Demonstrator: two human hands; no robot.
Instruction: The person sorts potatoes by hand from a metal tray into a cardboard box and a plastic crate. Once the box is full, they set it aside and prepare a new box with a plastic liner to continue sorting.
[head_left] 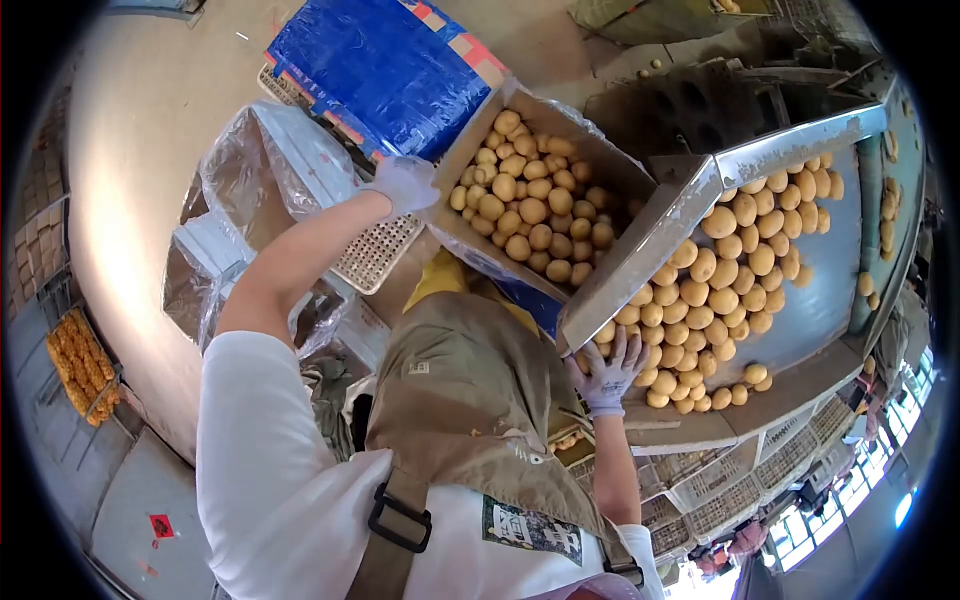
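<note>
My left hand [403, 185], in a pale glove, is closed over the near-left rim of a plastic-lined cardboard box [465, 238]. Inside the box lie many round yellow-brown fruits [532, 210]. My right hand [608, 372], gloved too, rests with fingers spread against the lowest fruits [690, 300] on a sloping metal chute [825, 270]. The chute's side wall [640, 255] stands between the box and this pile, with its lower end close to my right fingertips.
A blue-topped carton [380, 70] stands beyond the box. Plastic-lined open boxes [270, 150] and a beige perforated crate [378, 250] are at the left. More crates [715, 505] line the lower right. Orange produce [80, 365] sits at the far left.
</note>
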